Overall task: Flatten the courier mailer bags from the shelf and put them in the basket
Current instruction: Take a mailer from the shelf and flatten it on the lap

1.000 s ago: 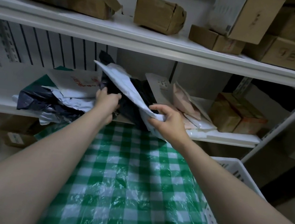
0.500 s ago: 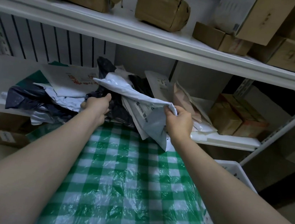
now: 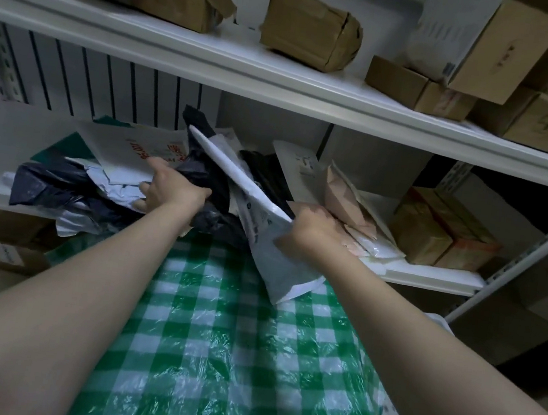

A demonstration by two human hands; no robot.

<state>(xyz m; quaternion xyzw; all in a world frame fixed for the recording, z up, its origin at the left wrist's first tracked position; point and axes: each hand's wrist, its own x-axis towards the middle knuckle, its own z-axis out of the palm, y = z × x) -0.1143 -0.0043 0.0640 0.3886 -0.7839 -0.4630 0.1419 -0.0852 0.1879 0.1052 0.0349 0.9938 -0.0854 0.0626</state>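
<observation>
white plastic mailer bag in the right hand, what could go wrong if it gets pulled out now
1. The white plastic mailer bag has its far end wedged among crumpled black plastic bags. A pull by the right hand may drag them off the white shelf.
2. The dark grey plastic bag beside the left hand hangs over the shelf edge and may slip down.
</observation>
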